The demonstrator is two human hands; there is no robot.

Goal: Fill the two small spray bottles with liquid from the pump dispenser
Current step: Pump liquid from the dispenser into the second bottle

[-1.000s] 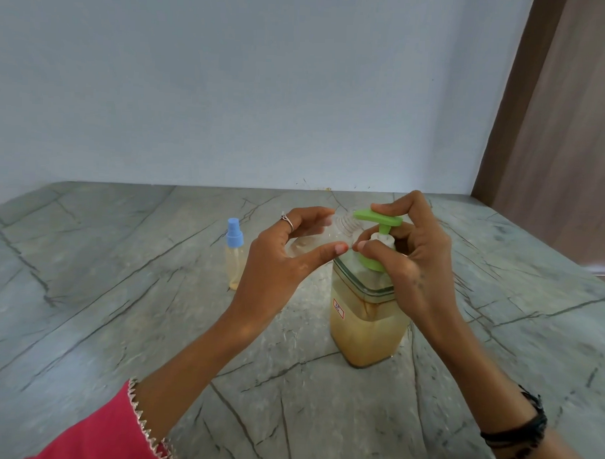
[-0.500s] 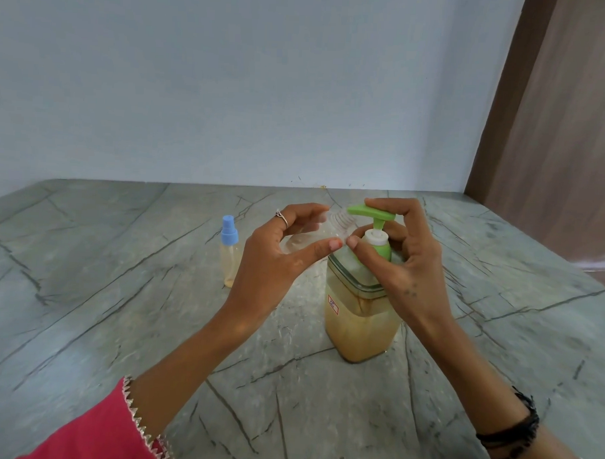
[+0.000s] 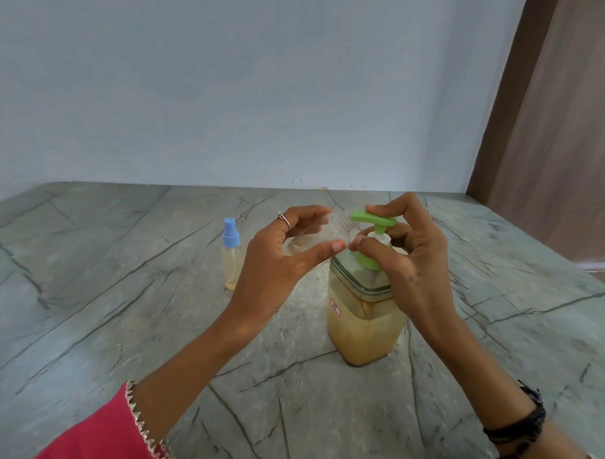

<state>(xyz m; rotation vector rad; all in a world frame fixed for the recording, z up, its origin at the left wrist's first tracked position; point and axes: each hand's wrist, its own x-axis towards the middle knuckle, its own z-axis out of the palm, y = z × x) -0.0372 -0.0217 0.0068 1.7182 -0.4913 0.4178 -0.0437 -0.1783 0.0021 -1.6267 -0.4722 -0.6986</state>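
A square clear pump dispenser [image 3: 363,329] of amber liquid stands on the grey stone table [image 3: 85,324]. Its green pump head [image 3: 371,219] is up. My right hand [image 3: 410,257] curls round the pump, index finger on top of the head, thumb at the collar. My left hand [image 3: 283,259] holds a small clear uncapped spray bottle [image 3: 323,235] tilted, its threaded mouth just under the green nozzle. A second spray bottle [image 3: 230,257] with a blue cap stands upright to the left, holding pale yellow liquid.
A pale blue wall closes the back of the table. A brown wooden panel [image 3: 554,135] rises at the right, where the table edge falls away.
The pump head has risen from its pressed position. My left hand keeps the clear bottle at the nozzle. The view has shifted slightly.
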